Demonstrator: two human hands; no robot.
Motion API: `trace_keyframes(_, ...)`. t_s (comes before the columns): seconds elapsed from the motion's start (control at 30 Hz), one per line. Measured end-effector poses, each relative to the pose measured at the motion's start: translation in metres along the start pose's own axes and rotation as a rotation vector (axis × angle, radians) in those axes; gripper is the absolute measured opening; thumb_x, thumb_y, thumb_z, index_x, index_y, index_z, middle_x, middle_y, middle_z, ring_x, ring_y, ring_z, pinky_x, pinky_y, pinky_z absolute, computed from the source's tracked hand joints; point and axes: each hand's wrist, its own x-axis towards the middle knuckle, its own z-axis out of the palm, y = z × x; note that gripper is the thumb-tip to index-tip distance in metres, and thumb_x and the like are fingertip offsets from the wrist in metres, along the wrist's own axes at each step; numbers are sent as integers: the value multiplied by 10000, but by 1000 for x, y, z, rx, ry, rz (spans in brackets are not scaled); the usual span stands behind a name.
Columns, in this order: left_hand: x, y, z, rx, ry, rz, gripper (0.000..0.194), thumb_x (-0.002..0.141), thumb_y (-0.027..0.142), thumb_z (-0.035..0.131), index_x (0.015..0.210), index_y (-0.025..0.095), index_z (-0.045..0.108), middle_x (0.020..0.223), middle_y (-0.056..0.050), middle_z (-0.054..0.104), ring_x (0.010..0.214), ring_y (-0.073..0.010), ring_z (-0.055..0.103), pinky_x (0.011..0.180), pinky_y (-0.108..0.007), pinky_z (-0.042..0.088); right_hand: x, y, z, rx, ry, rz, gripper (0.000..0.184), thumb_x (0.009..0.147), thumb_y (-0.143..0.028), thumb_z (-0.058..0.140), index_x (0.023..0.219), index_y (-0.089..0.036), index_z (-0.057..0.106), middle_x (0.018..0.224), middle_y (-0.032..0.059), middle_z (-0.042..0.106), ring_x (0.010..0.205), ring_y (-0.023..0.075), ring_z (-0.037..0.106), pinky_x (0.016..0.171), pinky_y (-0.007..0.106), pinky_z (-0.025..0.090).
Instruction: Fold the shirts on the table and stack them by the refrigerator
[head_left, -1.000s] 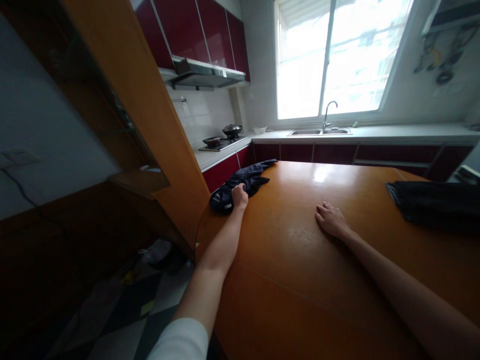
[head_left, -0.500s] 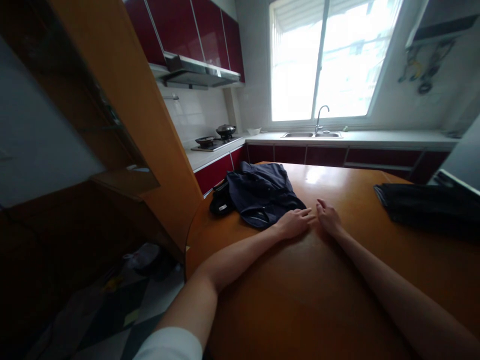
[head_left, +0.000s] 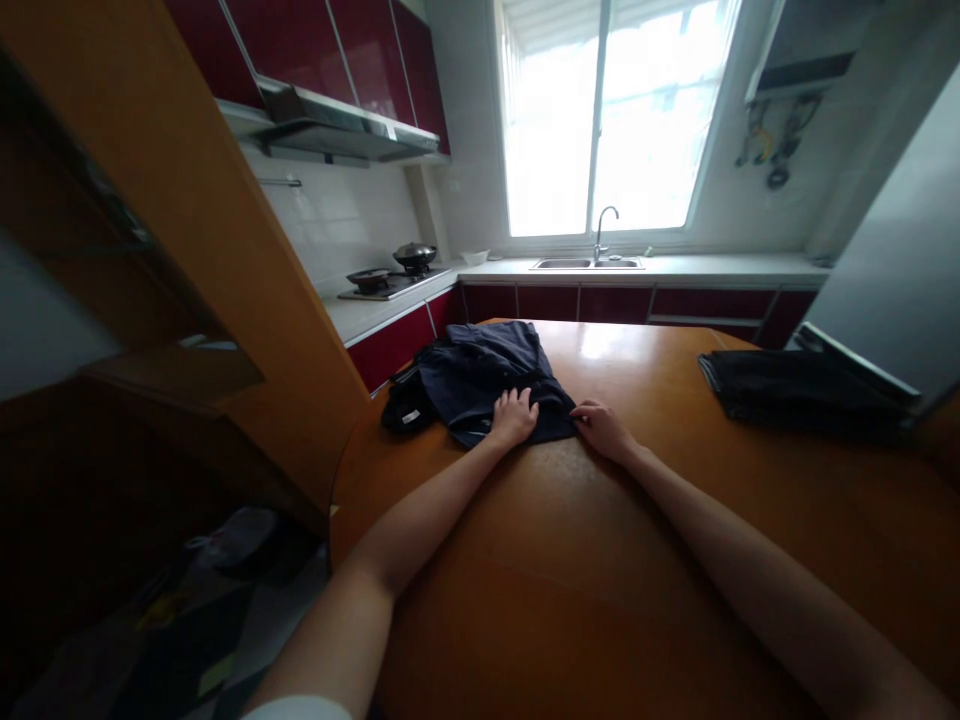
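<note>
A crumpled dark navy garment (head_left: 487,365) lies on the wooden table, its near right corner drawn out to a point. On the garment's near part rests my left hand (head_left: 514,416), palm down with its fingers spread. My right hand (head_left: 606,430) is at that corner, thumb and fingers pinched together on the cloth's edge. Partly under the garment's left side sits a black cloth item (head_left: 409,415) with a small white label.
The wooden table (head_left: 570,560) has a rounded left edge. A folded black garment (head_left: 802,390) lies at the right. Behind are a counter with a sink (head_left: 566,264), a stove (head_left: 397,285) with pans, and a window. A wooden cabinet (head_left: 217,250) stands at left.
My left hand has moved left onto the garment and spread its fingers. My right hand has closed on the garment's corner. The camera view has turned slightly to the right.
</note>
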Motion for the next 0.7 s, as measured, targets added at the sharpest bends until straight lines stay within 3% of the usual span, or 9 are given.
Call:
trace_keyframes(0.17, 6, -6, -7, -5, 21, 18, 474, 951, 269, 530, 1420, 203, 508, 1334, -125, 601, 1226, -278, 540, 1026, -385, 441, -1, -3, -3, -20, 54, 53, 342, 796, -71, 498, 1010, -170, 746, 898, 73, 711, 833, 196, 636, 835, 309, 506)
trace_keyframes(0.27, 11, -16, -15, 8, 48, 2, 433, 921, 260, 579, 1352, 229, 589, 1252, -116, 623, 1178, -285, 563, 974, -371, 473, -4, 1, -1, 99, -2, 7, 312, 773, -100, 509, 971, -158, 743, 794, 38, 685, 716, 173, 598, 713, 281, 494)
trace_keyframes(0.43, 16, -25, -25, 5, 41, 3, 193, 924, 276, 593, 1062, 240, 723, 1071, -88, 699, 1013, -257, 662, 886, -335, 505, -8, 5, 7, 299, -102, -50, 243, 749, -152, 547, 892, -172, 742, 654, -24, 620, 601, 130, 518, 579, 234, 425)
trace_keyframes(0.5, 15, -21, -29, 1, 50, 6, 222, 966, 277, 530, 1103, 239, 700, 1001, -86, 725, 964, -257, 685, 879, -347, 503, -6, 5, 9, 329, -84, -23, 204, 780, -197, 555, 863, -177, 740, 638, -25, 615, 584, 125, 506, 571, 234, 424)
trace_keyframes(0.6, 10, -8, -34, -27, 119, 64, 301, 1003, 224, 438, 1243, 226, 621, 1023, -94, 731, 997, -251, 685, 938, -361, 482, -1, 6, 11, 364, 84, 48, 287, 852, -303, 552, 1051, -178, 718, 828, 27, 686, 674, 148, 573, 619, 259, 479)
trace_keyframes(0.7, 2, 9, -33, -124, 164, 298, 348, 975, 131, 423, 1264, 211, 597, 1198, -90, 689, 1147, -215, 632, 1026, -332, 452, 4, 8, 9, 357, 229, 59, 504, 893, -371, 542, 1373, -218, 559, 1207, 100, 649, 958, 200, 624, 770, 313, 532)
